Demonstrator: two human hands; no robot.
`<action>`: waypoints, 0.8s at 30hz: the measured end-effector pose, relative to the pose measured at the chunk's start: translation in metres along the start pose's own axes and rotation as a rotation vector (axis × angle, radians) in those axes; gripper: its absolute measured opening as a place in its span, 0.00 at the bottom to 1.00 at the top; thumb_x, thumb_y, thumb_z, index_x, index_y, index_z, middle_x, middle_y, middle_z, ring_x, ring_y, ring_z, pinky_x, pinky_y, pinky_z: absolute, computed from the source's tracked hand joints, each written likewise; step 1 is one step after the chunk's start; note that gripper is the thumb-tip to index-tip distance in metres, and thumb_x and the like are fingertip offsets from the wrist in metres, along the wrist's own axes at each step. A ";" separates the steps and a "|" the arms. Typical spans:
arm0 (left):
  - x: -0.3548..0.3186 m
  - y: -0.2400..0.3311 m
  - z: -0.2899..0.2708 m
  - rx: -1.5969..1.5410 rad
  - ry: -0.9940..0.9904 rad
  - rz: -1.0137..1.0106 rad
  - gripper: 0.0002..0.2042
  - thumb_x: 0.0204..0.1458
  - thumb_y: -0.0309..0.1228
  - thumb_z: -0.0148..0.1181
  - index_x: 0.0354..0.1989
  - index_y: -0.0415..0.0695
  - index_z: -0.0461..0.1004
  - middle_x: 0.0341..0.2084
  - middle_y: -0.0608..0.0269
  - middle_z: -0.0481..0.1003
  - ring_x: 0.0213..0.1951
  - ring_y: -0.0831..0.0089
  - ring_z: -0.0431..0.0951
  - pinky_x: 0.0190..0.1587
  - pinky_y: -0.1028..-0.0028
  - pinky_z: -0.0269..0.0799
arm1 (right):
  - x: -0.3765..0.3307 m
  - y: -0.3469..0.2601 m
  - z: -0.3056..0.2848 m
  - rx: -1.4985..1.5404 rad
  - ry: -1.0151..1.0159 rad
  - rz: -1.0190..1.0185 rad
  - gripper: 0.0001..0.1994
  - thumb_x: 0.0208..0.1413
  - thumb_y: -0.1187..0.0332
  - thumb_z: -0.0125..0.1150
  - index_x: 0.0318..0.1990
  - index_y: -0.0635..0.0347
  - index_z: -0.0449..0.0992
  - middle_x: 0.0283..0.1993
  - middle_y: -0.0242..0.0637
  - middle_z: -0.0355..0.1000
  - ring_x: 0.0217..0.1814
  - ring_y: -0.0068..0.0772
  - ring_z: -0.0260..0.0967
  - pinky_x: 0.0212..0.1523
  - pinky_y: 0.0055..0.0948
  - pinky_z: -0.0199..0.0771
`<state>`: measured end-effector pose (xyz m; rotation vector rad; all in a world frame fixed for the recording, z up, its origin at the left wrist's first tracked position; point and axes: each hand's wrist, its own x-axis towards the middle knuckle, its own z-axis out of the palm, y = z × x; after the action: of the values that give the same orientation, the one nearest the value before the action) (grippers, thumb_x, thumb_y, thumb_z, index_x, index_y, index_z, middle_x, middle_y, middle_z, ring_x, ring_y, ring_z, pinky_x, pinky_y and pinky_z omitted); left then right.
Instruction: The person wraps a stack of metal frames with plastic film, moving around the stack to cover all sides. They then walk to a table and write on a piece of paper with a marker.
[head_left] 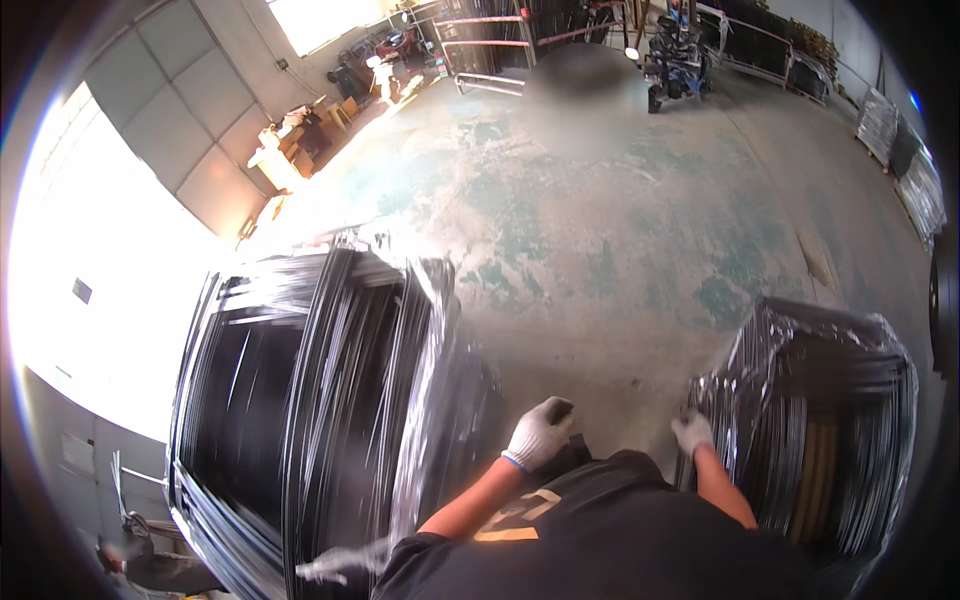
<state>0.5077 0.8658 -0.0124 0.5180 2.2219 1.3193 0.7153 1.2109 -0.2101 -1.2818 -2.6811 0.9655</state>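
My left hand, in a white knit glove, is raised near the middle of the view with its fingers curled in. A small dark thing shows just below it; whether the hand holds anything is hidden. My right hand, also gloved, is at the near left edge of a film-wrapped stack of dark frames; its fingers are blurred and partly hidden. Left of my left hand stands a larger stack of black frames in clear plastic film. A pale glove-like shape lies against its lower edge; I cannot tell what it is.
Worn green-grey floor runs between and beyond the stacks. Railed racks and a parked vehicle stand at the back. Cardboard boxes line the left wall. Wrapped bundles stand far right. Another person is at the lower left.
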 end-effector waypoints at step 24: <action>0.632 0.030 -0.203 0.022 0.133 -0.210 0.18 0.65 0.41 0.61 0.56 0.44 0.81 0.49 0.44 0.84 0.54 0.48 0.84 0.57 0.59 0.78 | 0.864 -0.502 0.067 0.114 -0.260 0.057 0.35 0.63 0.49 0.68 0.66 0.73 0.73 0.69 0.64 0.73 0.73 0.60 0.71 0.69 0.48 0.74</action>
<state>-0.1178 1.0877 -0.0451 0.2023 2.3274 1.2522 -0.2262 1.5514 -0.2013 -1.2982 -2.7347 1.3587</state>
